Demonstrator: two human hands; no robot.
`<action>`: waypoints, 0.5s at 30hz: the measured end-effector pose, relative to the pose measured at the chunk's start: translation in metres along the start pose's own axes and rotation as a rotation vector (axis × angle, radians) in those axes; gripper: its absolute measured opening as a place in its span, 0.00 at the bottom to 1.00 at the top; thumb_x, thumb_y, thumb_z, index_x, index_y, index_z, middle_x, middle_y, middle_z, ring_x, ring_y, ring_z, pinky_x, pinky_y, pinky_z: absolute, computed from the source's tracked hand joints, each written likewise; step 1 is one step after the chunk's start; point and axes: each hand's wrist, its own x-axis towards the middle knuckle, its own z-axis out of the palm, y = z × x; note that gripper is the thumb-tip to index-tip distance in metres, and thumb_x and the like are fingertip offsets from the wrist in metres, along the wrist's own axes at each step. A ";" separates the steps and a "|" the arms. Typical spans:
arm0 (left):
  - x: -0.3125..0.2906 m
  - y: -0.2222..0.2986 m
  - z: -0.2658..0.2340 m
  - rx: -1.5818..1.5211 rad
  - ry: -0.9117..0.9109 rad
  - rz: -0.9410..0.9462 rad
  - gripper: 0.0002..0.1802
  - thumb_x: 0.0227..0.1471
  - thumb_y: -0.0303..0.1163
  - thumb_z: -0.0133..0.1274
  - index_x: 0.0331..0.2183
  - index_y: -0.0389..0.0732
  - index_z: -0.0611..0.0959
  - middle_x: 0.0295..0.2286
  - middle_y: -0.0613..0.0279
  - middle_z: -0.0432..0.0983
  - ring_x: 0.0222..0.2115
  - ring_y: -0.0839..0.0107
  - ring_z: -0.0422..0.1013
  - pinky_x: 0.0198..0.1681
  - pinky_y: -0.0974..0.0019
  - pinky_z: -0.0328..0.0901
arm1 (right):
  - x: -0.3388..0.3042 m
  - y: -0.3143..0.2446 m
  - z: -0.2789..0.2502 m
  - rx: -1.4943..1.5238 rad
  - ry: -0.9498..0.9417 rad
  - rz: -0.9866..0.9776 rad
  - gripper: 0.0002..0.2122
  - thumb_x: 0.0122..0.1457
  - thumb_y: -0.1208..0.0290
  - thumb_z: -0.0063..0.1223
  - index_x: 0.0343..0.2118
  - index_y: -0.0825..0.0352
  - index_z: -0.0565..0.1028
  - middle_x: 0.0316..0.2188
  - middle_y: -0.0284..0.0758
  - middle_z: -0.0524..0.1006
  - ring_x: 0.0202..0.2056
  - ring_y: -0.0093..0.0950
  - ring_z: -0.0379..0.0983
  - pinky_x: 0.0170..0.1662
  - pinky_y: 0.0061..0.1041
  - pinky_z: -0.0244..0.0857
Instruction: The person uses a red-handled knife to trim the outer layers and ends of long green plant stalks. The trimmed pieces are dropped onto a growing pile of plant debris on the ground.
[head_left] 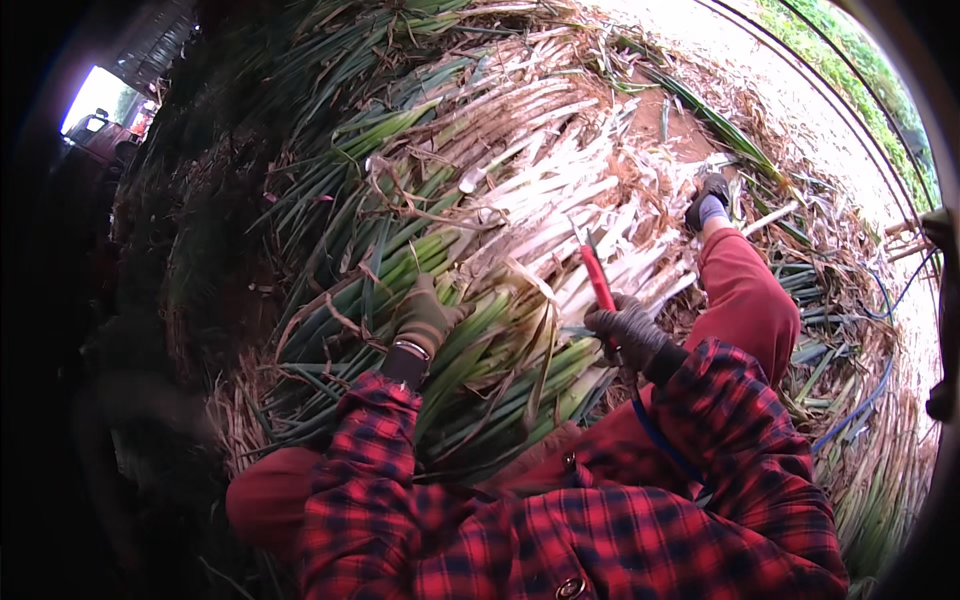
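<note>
Sleeves: red and black checked sleeves [560, 520] are filling the near edge at 6 o'clock, both forearms reaching up from them.
Left hand: the left hand [424, 316], in an olive glove, is closing over the green tops of a bundle of long onions [500, 350] lying across the lap, a little left of centre; fingers are curled narrow around the stalks.
Right hand: the right hand [628, 332], in a dark glove, is wrapping shut around a red-handled tool [598, 280], just right of centre.
Tool axis: the tool is standing nearly upright, its long axis running from 6 to 12 o'clock and leaning slightly toward 11; the tip is pointing away from the body, touching the pale stems.
Bundle axis: the held stalks are running from 7 o'clock, green leaf ends, toward 1 o'clock, white ends.
In the way: dry brown leaf strands are draping over the bundle between the two hands, hiding part of the stalks.
Leg: a leg in red trousers [745, 295] is stretching out toward 2 o'clock, ending in a dark shoe [708, 195].
Hose: a blue hose [870, 385] is curving over the litter at 3 o'clock.
Heap: a big pile of onions [520, 160] is spreading beyond the hands toward 12 o'clock, white stems toward 1, green leaves toward 9.
Far ground: bare soil [760, 70] is lying past the heap at 1 o'clock.
</note>
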 end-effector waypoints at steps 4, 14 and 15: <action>-0.002 -0.003 0.015 0.021 0.033 0.058 0.49 0.28 0.52 0.70 0.49 0.37 0.68 0.42 0.42 0.73 0.43 0.47 0.71 0.46 0.53 0.65 | -0.042 0.035 0.050 -0.269 -0.246 -0.243 0.12 0.45 0.71 0.56 0.33 0.70 0.71 0.20 0.30 0.71 0.20 0.23 0.67 0.25 0.24 0.63; -0.011 -0.002 0.012 0.019 0.079 0.086 0.46 0.27 0.47 0.72 0.47 0.39 0.68 0.43 0.44 0.71 0.45 0.48 0.69 0.47 0.54 0.65 | -0.043 0.011 0.067 -0.314 -0.263 -0.072 0.11 0.49 0.72 0.53 0.35 0.70 0.71 0.19 0.33 0.72 0.18 0.22 0.69 0.21 0.23 0.63; -0.010 -0.003 0.015 0.000 0.093 0.105 0.46 0.27 0.47 0.72 0.46 0.38 0.68 0.43 0.44 0.71 0.44 0.48 0.69 0.47 0.54 0.65 | -0.033 0.044 0.070 -0.496 -0.261 -0.245 0.13 0.47 0.72 0.53 0.37 0.70 0.72 0.21 0.32 0.73 0.21 0.22 0.70 0.26 0.24 0.65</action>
